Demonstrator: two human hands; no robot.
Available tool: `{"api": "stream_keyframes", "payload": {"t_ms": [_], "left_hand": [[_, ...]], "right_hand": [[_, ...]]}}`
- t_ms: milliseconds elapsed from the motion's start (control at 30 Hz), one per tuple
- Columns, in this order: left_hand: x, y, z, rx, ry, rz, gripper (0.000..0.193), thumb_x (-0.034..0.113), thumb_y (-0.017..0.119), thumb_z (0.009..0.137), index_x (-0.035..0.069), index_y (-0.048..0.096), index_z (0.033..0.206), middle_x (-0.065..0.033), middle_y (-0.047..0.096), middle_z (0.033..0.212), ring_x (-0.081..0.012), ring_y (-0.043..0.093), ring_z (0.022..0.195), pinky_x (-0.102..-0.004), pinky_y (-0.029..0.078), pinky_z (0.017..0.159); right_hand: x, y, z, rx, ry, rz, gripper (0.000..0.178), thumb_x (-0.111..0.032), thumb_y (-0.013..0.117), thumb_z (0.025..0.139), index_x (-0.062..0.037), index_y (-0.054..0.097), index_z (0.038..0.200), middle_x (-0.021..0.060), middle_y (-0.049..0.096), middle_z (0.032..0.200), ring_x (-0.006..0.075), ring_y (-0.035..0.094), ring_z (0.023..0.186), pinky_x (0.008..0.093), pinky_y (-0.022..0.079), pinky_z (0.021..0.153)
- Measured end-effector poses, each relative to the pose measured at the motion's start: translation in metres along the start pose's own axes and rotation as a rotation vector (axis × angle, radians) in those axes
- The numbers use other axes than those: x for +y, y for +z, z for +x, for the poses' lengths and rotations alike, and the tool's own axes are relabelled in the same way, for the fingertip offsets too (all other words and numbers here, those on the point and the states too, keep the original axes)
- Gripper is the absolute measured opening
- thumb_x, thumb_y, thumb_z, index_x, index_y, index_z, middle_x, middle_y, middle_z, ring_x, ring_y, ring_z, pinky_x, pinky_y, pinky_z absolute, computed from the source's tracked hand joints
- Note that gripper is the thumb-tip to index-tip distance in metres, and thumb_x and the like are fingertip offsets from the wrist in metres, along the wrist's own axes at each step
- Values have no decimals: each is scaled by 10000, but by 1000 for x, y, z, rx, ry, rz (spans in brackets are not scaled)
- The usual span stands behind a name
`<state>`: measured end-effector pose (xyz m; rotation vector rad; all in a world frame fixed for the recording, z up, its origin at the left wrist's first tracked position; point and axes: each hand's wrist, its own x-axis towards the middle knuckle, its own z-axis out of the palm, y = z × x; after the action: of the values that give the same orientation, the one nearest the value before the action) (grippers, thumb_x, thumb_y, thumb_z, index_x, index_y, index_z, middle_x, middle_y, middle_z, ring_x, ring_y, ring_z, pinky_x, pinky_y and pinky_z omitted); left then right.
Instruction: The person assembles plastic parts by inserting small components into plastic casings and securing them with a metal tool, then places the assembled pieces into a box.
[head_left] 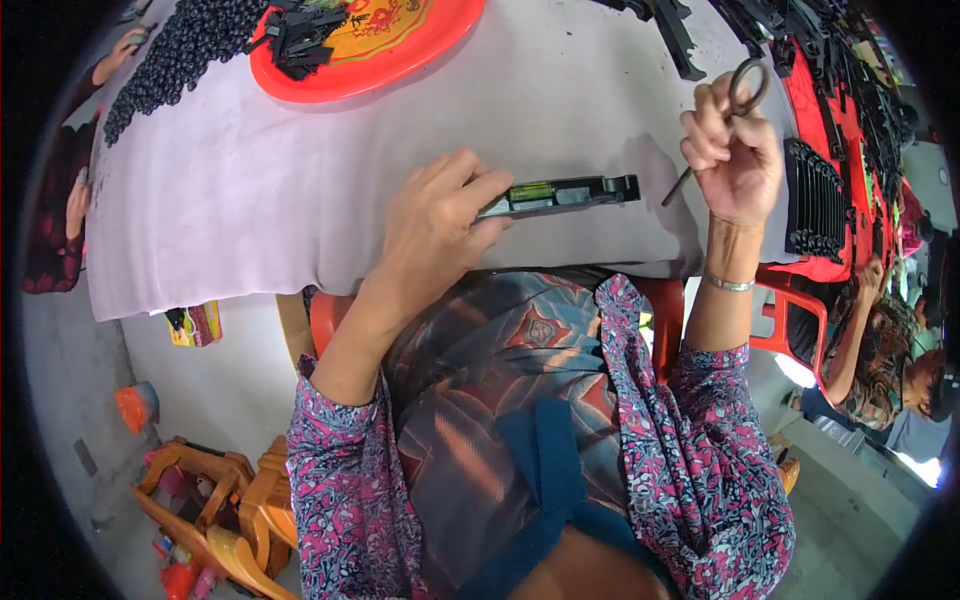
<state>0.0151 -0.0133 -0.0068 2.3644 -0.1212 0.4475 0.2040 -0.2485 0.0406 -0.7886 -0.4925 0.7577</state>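
Observation:
Over the table's near part, my left hand (440,215) grips one end of a narrow black plastic body (575,193). Set in it is a yellow-green tube like a level's vial, and the piece looks like a small spirit level. My right hand (735,150) is raised to the right, fingers curled around a dark metal rod with a ring handle (748,88). The rod's thin end points down and left, apart from the black body. Part of the rod is hidden in my fist.
A red tray (415,62) holds black strips (303,42). Many small black pieces (185,55) are heaped far left. Black bars (680,40) lie at the far right; more are stacked (815,200) on red cloth. Other people's hands show at both sides. A wooden chair (215,500) stands lower left.

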Motion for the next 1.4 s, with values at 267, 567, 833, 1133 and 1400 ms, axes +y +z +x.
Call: {"api": "stream_keyframes", "payload": {"t_ms": [267, 567, 833, 1133, 1400], "left_hand": [[0, -1, -1, -19, -10, 33, 305, 85, 737, 659, 72, 639, 948, -68, 549, 853, -262, 562, 807, -382, 427, 684], [-4, 1, 0, 36, 47, 4, 329, 134, 753, 660, 59, 652, 964, -90, 543, 815, -282, 553, 742, -385, 446, 648], [-6, 0, -2, -16, 23, 12, 344, 113, 750, 639, 59, 632, 958, -81, 547, 866, -272, 559, 828, -383, 430, 698], [-5, 2, -3, 2, 28, 22, 328, 118, 749, 652, 64, 635, 955, -80, 547, 864, -279, 557, 824, -387, 423, 690], [-1, -4, -1, -1, 6, 23, 326, 140, 750, 663, 58, 653, 964, -84, 551, 823, -279, 552, 744, -380, 447, 651]], "right_hand": [[40, 78, 17, -97, -127, 142, 450, -383, 367, 975, -86, 382, 639, -40, 242, 510, 86, 169, 454, 271, 158, 425], [80, 82, 26, -101, -15, 79, 556, -444, 294, 1006, -136, 265, 544, -34, 227, 502, 109, 153, 477, 285, 167, 455], [86, 84, 28, -72, -42, -6, 588, -437, 352, 1002, -130, 251, 511, -32, 213, 467, 95, 165, 435, 283, 162, 423], [89, 78, 25, -142, 0, -61, 542, -420, 303, 1002, -140, 281, 538, -36, 233, 490, 103, 143, 462, 282, 165, 443], [73, 67, 25, -130, -30, 50, 524, -401, 307, 1014, -133, 298, 564, -38, 238, 510, 94, 146, 468, 275, 162, 439]]}}
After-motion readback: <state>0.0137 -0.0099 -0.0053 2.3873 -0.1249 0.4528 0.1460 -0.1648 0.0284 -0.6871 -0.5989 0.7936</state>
